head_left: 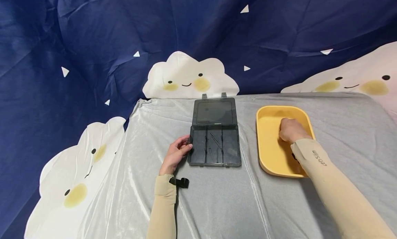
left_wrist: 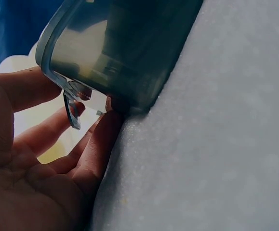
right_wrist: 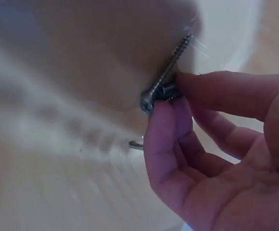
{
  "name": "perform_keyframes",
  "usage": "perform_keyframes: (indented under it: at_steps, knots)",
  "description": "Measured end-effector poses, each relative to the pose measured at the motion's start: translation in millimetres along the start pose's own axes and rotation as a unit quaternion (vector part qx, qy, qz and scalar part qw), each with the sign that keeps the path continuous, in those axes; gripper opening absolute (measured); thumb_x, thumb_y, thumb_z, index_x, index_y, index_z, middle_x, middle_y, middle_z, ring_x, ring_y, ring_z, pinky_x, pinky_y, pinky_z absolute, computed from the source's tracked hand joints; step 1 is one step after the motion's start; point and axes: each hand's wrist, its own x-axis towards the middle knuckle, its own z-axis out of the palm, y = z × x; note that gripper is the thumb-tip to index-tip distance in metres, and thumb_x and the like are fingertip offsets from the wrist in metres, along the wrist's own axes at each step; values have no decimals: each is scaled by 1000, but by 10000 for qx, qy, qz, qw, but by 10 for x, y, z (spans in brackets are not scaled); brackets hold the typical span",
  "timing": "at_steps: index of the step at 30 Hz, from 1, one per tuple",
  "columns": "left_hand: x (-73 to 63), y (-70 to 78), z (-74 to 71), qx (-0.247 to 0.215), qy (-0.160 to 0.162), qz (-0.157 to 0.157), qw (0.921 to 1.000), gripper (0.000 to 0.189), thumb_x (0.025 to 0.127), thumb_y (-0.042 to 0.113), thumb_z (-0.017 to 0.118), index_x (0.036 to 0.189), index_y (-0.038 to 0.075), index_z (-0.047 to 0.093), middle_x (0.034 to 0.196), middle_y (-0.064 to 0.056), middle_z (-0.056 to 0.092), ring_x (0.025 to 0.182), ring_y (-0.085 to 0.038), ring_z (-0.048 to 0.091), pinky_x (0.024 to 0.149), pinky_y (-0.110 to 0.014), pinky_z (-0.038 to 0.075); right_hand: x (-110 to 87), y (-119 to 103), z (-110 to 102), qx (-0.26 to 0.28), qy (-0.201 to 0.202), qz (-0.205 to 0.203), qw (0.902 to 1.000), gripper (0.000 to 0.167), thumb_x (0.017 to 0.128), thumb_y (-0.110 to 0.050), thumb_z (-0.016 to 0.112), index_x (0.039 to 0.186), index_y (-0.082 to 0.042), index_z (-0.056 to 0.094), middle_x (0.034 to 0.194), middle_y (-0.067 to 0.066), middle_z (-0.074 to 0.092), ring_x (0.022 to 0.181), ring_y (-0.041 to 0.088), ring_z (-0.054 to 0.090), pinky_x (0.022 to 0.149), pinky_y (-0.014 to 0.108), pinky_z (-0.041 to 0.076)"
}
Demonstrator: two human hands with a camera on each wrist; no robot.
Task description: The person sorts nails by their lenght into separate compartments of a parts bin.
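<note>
My left hand (head_left: 176, 154) is at the left side of a dark translucent storage case (head_left: 229, 142), which lies with its lid (head_left: 215, 111) raised. In the left wrist view, the thumb meets the case's rim (left_wrist: 50, 60) and the other fingertips sit low by the cloth, gripping the edge. Several long thin screws (head_left: 217, 155) lie in the middle compartment. Inside a yellow bin (head_left: 263, 142), my right hand (head_left: 293, 130) pinches screws between thumb and fingers. One long screw (right_wrist: 170, 65) crosses a thicker threaded piece (right_wrist: 168, 91). Behind the fingertips, another screw (right_wrist: 136, 145) partly shows.
Grey cloth (head_left: 217, 201) covers the table and is wrinkled in places. The bin stands to the right of the case, with a strip of cloth between them. Behind hangs a dark blue curtain (head_left: 201, 28) printed with white clouds. A black strap (head_left: 180, 182) is at the left wrist.
</note>
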Motion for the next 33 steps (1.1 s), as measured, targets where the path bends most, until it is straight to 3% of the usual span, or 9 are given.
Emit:
perform_keyframes:
  at_steps: [7,13,21,33]
  knots:
    - [-4,0,-6,13,3,-50,10000,50,91,5,63,139,1,50,128,-26,56,89,-3,59,76,-21,48,-15,7,-9,143,-190,-200,9995,19,73,-8,69,87,1,60,85,19,61,80,33,55,68,39,47]
    - [-6,-8,-6,61,-11,-33,10000,51,91,6,64,139,1,50,129,-26,56,90,-3,59,77,-23,49,-17,-7,-9,124,-352,-281,9989,16,74,-9,69,84,-1,60,82,16,60,79,32,54,68,37,46]
    - [-5,-9,-2,31,-21,-24,10000,51,91,5,64,139,1,49,129,-27,55,90,-3,59,78,-23,49,-6,15,15,99,-223,-389,9989,15,69,-5,62,83,0,62,82,16,62,77,31,55,66,36,46]
    - [2,-13,0,32,-2,28,10000,52,91,5,64,139,-1,48,129,-29,55,90,-3,59,77,-22,49,-14,12,22,175,-179,-419,9988,14,69,-6,64,81,-1,61,78,14,59,75,30,53,62,33,43]
